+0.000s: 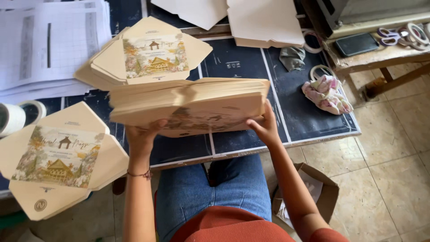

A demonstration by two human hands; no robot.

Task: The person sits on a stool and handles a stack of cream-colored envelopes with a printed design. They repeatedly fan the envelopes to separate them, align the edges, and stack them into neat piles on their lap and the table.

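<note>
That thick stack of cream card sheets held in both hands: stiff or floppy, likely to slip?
The stack probably stays fairly stiff: it spans between left hand and right hand with little sag. Loose sheets may slide and fan; edges look uneven. Likely heavy for paper.

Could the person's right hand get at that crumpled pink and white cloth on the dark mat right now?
Probably not at once: the right hand is holding up the thick stack of cream printed card envelopes. The crumpled pink and white cloth lies unobstructed just beyond it.

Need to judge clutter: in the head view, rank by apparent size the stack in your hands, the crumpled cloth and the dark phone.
1. Stack of printed card sheets, though nearest the camera.
2. Crumpled cloth.
3. Dark phone, close to the cloth.
</note>
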